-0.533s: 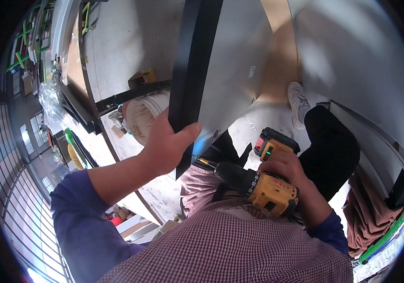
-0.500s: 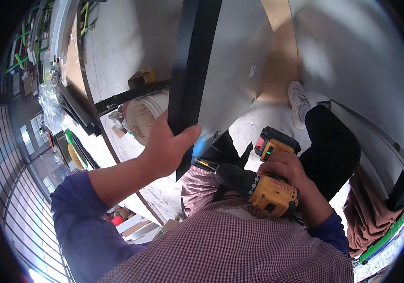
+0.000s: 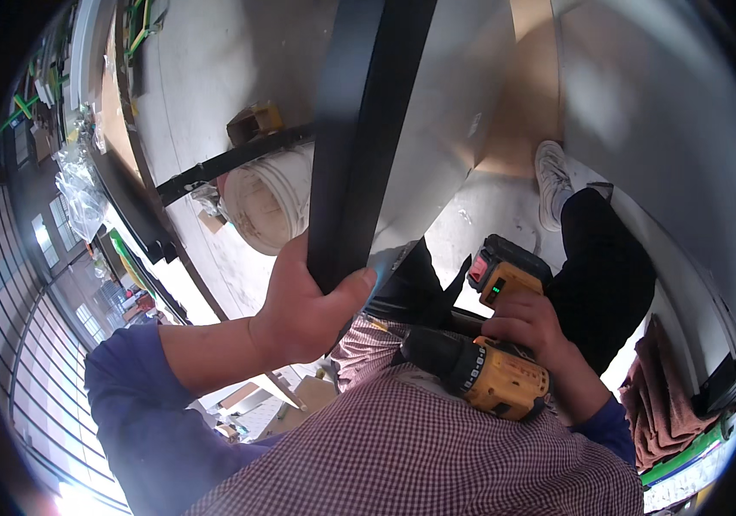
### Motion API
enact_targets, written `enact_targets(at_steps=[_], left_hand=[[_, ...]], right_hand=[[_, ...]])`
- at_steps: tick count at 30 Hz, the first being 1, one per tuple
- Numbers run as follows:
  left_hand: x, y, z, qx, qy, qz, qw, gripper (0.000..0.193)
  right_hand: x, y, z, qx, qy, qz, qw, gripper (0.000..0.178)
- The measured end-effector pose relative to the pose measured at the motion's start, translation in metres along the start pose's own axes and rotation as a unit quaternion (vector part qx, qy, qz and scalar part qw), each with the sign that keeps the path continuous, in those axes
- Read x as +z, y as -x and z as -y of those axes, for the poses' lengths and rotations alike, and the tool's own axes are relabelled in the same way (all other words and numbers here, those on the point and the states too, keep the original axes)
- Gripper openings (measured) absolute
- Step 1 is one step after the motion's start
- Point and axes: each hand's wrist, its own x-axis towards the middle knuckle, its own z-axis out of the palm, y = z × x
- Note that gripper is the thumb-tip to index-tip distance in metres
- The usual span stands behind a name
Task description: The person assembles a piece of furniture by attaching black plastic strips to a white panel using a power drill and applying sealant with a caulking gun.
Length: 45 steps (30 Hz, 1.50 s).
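My left hand (image 3: 307,301) is closed round the near end of a black-edged panel (image 3: 359,138), its thumb lying across the dark edge. The panel's grey face (image 3: 445,95) slopes away to the right of that edge. In my right hand (image 3: 527,322) is a yellow and black cordless drill (image 3: 501,378), gripped by the handle. Its black chuck (image 3: 428,351) points left toward the panel's near end, with a thin bit (image 3: 376,324) showing in front. Whether the bit touches the panel I cannot tell.
A white bucket (image 3: 256,206) lies left of the panel, near a small open cardboard box (image 3: 253,123). A large grey panel (image 3: 669,120) stands at the right, above folded brown cloth (image 3: 665,404). My white shoe (image 3: 552,182) is on the floor. Clear plastic wrap (image 3: 81,193) hangs at the far left.
The black-edged panel and my left hand have shifted slightly right in view. The drill sits a little lower and further right, still in my right hand. More of the bucket shows.
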Motion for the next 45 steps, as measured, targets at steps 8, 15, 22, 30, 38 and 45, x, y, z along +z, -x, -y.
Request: enact_targets(at_steps=[8, 15, 22, 30, 38, 45], left_hand=[[-0.005, -0.001, 0.0, -0.008, -0.004, 0.011, 1.0, 0.023], [-0.007, 0.001, -0.001, -0.062, -0.019, -0.011, 0.998, 0.022], [-0.002, 0.0, 0.007, 0.007, 0.001, -0.02, 1.0, 0.022], [-0.005, 0.004, 0.008, -0.005, -0.034, -0.019, 0.999, 0.035], [0.003, 0.004, 0.009, 0.051, 0.059, -0.023, 0.997, 0.029], [-0.006, 0.0, 0.018, 0.054, 0.035, -0.035, 0.997, 0.035]], right_hand=[[0.002, -0.004, 0.0, 0.008, -0.023, 0.006, 1.0, 0.027], [0.0, -0.003, 0.002, 0.046, -0.035, 0.027, 0.998, 0.027], [0.0, 0.0, 0.006, 0.05, -0.01, 0.036, 0.998, 0.028], [0.003, 0.006, 0.009, 0.045, 0.009, 0.02, 0.999, 0.04], [0.004, 0.008, 0.013, 0.026, 0.01, 0.005, 1.0, 0.048], [0.005, 0.004, 0.014, 0.012, -0.004, -0.015, 1.0, 0.047]])
